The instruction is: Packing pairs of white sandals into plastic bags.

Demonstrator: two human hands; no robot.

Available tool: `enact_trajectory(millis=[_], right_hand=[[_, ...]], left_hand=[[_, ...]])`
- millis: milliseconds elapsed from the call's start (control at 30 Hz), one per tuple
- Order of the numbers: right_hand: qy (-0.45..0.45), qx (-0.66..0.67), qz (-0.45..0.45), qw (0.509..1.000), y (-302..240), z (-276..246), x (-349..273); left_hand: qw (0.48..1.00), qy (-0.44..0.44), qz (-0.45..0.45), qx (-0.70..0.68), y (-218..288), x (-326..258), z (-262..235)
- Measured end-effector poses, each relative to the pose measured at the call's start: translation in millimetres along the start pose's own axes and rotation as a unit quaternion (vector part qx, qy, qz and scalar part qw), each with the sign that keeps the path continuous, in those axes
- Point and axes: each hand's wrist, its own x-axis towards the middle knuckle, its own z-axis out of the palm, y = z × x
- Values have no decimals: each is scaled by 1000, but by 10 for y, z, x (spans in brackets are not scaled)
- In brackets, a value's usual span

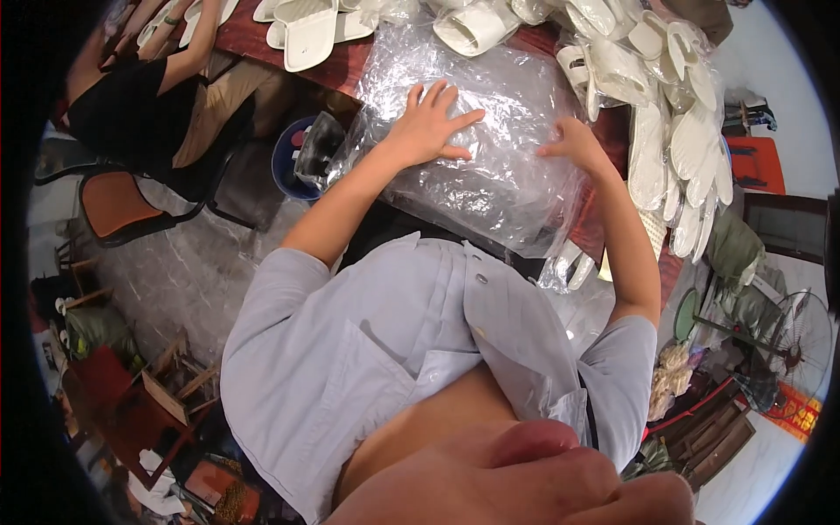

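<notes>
A pile of clear plastic bags point(490, 188) lies on the dark red table in front of me, shiny and wrinkled, its near part hanging over the edge. My left hand point(433, 127) rests on top of the pile, open with the fingers spread. At the right side of the pile is my right hand point(575, 144), its thumb stretched out apart from the fingers, which are bent and partly hidden. Just beyond the bags lies a cream-white slipper point(475, 28). More white slippers point(647, 79), many in clear wrap, are heaped to the right of my right hand.
White slippers point(308, 35) also lie at the table's point(249, 31) far left. A blue bucket point(293, 157) stands by the table's left edge. Farther left, a person in black point(131, 109) sits near an orange-seated chair point(118, 206). A red stool point(757, 164) and a fan point(792, 350) stand right.
</notes>
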Motion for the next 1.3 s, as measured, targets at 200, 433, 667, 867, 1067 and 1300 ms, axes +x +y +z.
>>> enact_trajectory(millis=[200,433,667,867,1067,1300], right_hand=[[67,-37,-67,995,-35,-129,56],[201,-104,-134,965,-101,-372,646],[135,-418,-312,842,27,45,527],[166,-342,-294,877,80,36,497],[109,-378,-321,861,-607,-241,31],[-155,-197,-198,947,-317,-161,-453]], left_hand=[[1000,13,-15,-14,37,64,-15],[994,84,-58,46,-11,324,-83],[993,72,-92,-9,-204,226,217],[995,35,-90,-8,-193,238,187],[995,48,-91,-6,-228,211,184],[995,10,-97,-11,-229,216,213]])
